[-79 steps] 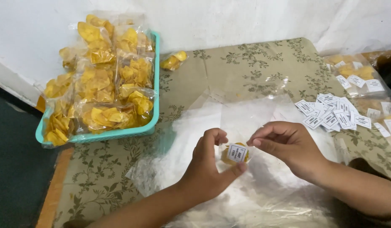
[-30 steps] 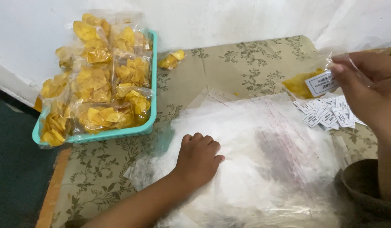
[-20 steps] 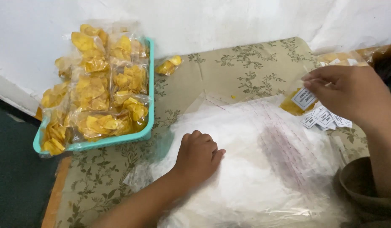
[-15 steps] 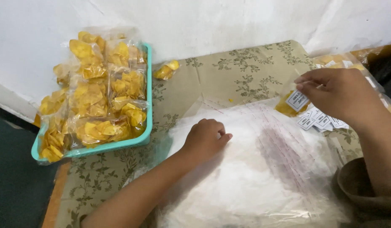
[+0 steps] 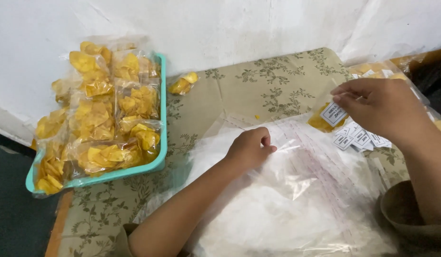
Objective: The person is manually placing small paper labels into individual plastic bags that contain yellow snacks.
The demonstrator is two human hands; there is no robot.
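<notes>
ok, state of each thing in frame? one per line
left hand: curled, resting on the clear bags
right hand: raised, pinching the small labelled packet
small labelled packet: held, yellow contents
clear bags: empty, spread flat
teal tray: piled with filled chip bags
paper labels: loose heap

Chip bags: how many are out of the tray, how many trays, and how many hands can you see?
Chip bags outside the tray: 2, a loose chip bag by the wall and a labelled chip bag held in the right hand
Teal tray: 1
Hands: 2, the right hand and the left hand, which rests on the clear bags
Total: 5
</notes>
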